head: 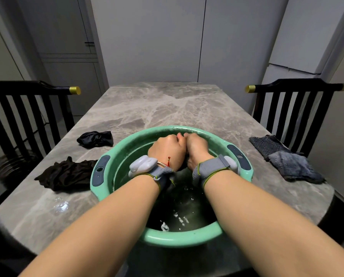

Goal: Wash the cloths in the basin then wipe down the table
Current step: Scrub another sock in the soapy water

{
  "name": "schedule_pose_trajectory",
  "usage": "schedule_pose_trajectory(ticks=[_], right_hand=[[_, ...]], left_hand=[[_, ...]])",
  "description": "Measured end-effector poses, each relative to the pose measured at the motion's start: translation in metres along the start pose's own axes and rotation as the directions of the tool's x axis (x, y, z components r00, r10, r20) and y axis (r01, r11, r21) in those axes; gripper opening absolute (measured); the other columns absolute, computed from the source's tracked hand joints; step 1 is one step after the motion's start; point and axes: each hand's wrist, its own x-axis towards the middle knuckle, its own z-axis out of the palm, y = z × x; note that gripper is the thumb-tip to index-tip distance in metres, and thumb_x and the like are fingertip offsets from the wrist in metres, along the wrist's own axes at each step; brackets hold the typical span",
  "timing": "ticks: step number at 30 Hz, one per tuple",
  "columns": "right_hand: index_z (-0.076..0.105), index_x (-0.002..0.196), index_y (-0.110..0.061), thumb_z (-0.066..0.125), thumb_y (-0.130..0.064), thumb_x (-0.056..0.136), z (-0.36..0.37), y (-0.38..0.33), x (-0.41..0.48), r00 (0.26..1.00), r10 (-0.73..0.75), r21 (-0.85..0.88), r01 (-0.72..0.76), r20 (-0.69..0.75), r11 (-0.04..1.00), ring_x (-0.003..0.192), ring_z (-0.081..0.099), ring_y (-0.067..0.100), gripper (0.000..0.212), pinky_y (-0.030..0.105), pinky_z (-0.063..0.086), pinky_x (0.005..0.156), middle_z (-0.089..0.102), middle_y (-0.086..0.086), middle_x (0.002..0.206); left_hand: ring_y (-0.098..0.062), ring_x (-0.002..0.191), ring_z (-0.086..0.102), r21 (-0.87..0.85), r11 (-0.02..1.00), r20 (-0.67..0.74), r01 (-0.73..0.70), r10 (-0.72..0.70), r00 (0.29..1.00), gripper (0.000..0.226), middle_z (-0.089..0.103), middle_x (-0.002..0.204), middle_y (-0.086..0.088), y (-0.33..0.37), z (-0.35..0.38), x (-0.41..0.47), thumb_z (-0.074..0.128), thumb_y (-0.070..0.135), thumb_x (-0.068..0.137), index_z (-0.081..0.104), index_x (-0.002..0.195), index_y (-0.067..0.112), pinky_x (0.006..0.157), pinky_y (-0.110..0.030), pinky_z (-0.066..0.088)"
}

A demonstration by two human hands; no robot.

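A green basin [179,237] holding dark water stands on the marble table [157,104] right in front of me. Both fists are clenched together above the basin's far half. My left hand [167,151] and my right hand [197,148] press knuckle to knuckle around a dark cloth [184,165], of which only a small bit shows below the wrists. Two black cloths lie left of the basin, one crumpled [96,138] and one spread out [67,174]. Two grey cloths [287,158] lie overlapping to the right.
A puddle [62,204] glistens on the table near the basin's left front. Dark slatted chairs stand at the left [27,116] and right [291,104] sides. Grey cabinets and a wall close off the far end.
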Motion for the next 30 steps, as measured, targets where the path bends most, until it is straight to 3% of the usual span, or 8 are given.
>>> schedule_pose_trajectory(ticks=[3, 6, 10, 13, 16, 19, 22, 30], right_hand=[[0.047, 0.059, -0.013, 0.063, -0.016, 0.085, 0.003, -0.011, -0.007, 0.980, -0.197, 0.007, 0.197, 0.006, 0.980, 0.056, 0.043, 0.019, 0.031, 0.034, 0.038, 0.064, 0.046, 0.005, 0.058], [0.046, 0.049, -0.014, 0.067, -0.014, 0.083, 0.006, -0.021, -0.011, 0.907, -0.414, 0.036, 0.413, 0.079, 0.910, 0.052, 0.044, 0.018, 0.040, 0.033, 0.038, 0.061, 0.047, 0.006, 0.051], [0.055, 0.045, -0.020, 0.071, -0.029, 0.078, 0.012, -0.022, -0.022, 0.711, -0.683, -0.212, 0.702, 0.166, 0.680, 0.054, 0.055, 0.018, 0.038, 0.035, 0.047, 0.064, 0.061, 0.008, 0.052], [0.055, 0.049, -0.022, 0.073, -0.029, 0.078, 0.012, -0.026, -0.033, 0.661, -0.725, -0.172, 0.750, 0.191, 0.638, 0.060, 0.060, 0.026, 0.035, 0.040, 0.051, 0.070, 0.067, 0.018, 0.064], [0.052, 0.047, -0.019, 0.070, -0.023, 0.082, 0.016, -0.029, -0.042, 0.719, -0.687, -0.061, 0.695, 0.107, 0.717, 0.054, 0.053, 0.022, 0.040, 0.034, 0.047, 0.062, 0.061, 0.012, 0.053], [0.045, 0.043, -0.015, 0.063, -0.016, 0.086, 0.020, -0.032, -0.042, 0.881, -0.470, 0.111, 0.473, -0.051, 0.874, 0.039, 0.041, 0.010, 0.047, 0.023, 0.036, 0.049, 0.046, -0.008, 0.032], [0.043, 0.046, -0.011, 0.059, -0.012, 0.087, 0.019, -0.032, -0.036, 0.971, -0.223, 0.233, 0.237, -0.086, 0.943, 0.042, 0.040, 0.016, 0.044, 0.022, 0.033, 0.046, 0.044, -0.003, 0.035], [0.041, 0.056, -0.014, 0.043, -0.007, 0.090, 0.014, -0.011, -0.011, 0.993, 0.076, 0.197, -0.092, 0.086, 0.976, 0.056, 0.045, 0.022, 0.035, 0.025, 0.034, 0.053, 0.042, 0.008, 0.058]], left_hand=[[-0.037, 0.107, 0.058, -0.303, 0.939, 0.018, 0.164, -0.166, 0.986, 0.041, 0.064, 0.111, -0.022, -0.004, 0.002, 0.012, 0.039, 0.038, 0.096, 0.061, 0.101, 0.003, 0.082, -0.034, 0.043], [-0.036, 0.107, 0.060, -0.661, 0.561, 0.398, 0.499, -0.303, 0.866, 0.067, 0.061, 0.119, -0.017, -0.004, -0.005, 0.022, 0.048, 0.061, 0.080, 0.056, 0.118, 0.006, 0.078, -0.043, 0.053], [-0.028, 0.108, 0.056, -0.618, 0.166, 0.762, 0.769, -0.115, 0.637, 0.085, 0.064, 0.107, -0.011, -0.018, -0.014, 0.029, 0.025, 0.085, 0.074, 0.062, 0.109, 0.016, 0.103, -0.055, 0.036], [-0.023, 0.077, 0.066, -0.616, 0.095, 0.776, 0.782, -0.097, 0.623, 0.069, 0.069, 0.080, -0.009, -0.013, -0.017, 0.030, 0.031, 0.078, 0.081, 0.065, 0.088, 0.018, 0.075, -0.036, 0.053], [-0.021, 0.069, 0.069, -0.762, 0.190, 0.589, 0.618, -0.191, 0.785, 0.039, 0.070, 0.076, -0.007, -0.008, -0.017, 0.033, 0.040, 0.051, 0.094, 0.059, 0.086, 0.018, 0.066, -0.025, 0.054], [-0.036, 0.109, 0.061, -0.739, 0.574, 0.204, 0.352, -0.308, 0.929, 0.039, 0.062, 0.115, -0.027, 0.000, -0.026, 0.027, 0.045, 0.030, 0.096, 0.063, 0.104, -0.004, 0.088, -0.038, 0.050], [-0.043, 0.095, 0.059, -0.513, 0.851, -0.161, 0.109, -0.221, 0.962, 0.041, 0.055, 0.073, -0.031, 0.013, -0.033, 0.021, 0.047, 0.021, 0.093, 0.055, 0.063, -0.007, 0.064, -0.037, 0.035], [-0.038, 0.096, 0.061, 0.016, 0.994, -0.175, -0.107, 0.108, 0.979, 0.034, 0.068, 0.098, -0.021, 0.011, -0.020, 0.014, 0.045, 0.034, 0.093, 0.067, 0.088, 0.008, 0.067, -0.028, 0.035]])
